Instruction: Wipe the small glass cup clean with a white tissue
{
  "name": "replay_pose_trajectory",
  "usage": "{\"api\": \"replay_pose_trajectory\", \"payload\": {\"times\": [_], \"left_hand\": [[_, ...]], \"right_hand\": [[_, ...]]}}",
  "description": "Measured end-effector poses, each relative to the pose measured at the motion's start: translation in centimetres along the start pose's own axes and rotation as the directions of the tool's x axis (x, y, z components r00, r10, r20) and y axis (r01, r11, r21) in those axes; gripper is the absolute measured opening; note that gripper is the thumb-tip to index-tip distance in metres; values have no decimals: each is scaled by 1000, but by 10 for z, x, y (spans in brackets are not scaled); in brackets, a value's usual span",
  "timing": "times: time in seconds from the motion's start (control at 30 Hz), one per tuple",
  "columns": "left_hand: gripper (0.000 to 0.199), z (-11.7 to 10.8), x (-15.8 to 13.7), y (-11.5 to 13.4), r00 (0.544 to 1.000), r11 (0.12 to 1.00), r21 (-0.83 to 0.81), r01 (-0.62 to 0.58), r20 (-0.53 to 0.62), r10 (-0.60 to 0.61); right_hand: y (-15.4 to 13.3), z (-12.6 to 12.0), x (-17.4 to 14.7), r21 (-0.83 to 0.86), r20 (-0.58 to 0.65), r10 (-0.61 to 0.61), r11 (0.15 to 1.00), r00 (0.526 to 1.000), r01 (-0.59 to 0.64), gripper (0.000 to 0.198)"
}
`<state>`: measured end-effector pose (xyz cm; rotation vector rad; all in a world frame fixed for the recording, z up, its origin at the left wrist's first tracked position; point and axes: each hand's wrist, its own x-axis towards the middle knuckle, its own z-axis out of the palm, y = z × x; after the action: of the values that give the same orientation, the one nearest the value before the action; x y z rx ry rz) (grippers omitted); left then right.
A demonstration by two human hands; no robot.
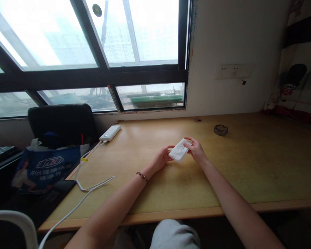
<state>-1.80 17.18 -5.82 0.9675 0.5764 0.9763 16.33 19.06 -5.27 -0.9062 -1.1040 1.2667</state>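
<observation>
Just below and right of the frame's centre, a folded white tissue is held between two hands above the desk. The right hand grasps its upper right corner, thumb on the near face and fingers behind. The left hand has its fingers at the left edge, partly covered by the tissue; whether they pinch it or only support it, I cannot tell.

The piece looks very light and soft, its face creased. It would probably bend under slight pressure, slip little against dry skin, and tear if pulled hard, more so if damp. A light pinch on the folded edges or at two opposite corners, where layers may be doubled, should serve best; gripping the middle would likely crumple it.

Well apart from it, a white power bank lies left of centre, and a dark ring-shaped object lies right of centre.
</observation>
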Motion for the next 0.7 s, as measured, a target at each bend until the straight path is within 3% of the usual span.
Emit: {"api": "replay_pose_trajectory", "payload": {"times": [0.2, 0.4, 0.57, 0.63, 0.7], "left_hand": [[68, 17, -11, 4, 985, 999, 6, 43, 167, -43], [28, 11, -11, -1, 953, 984, 143, 110, 267, -146], [31, 14, -9, -1, 977, 987, 152, 43, 201, -73], [33, 16, -9, 2, 991, 988, 153, 8, 133, -29], [34, 17, -9, 4, 998, 986, 166, -23, 68, 12]], "right_hand": [[5, 6, -5, -174, 34, -42, 984, 999, 47, 46], [9, 0, 0, -225, -39, -41, 974, 998, 31, 46], [10, -3, 5, -73, -189, 18, 997, 982, -32, 42], [4, -2, 3, 41, -134, 120, 992, 984, -115, 44], [-3, 1, -2, 115, 31, 221, 968, 975, -223, 47]]}}
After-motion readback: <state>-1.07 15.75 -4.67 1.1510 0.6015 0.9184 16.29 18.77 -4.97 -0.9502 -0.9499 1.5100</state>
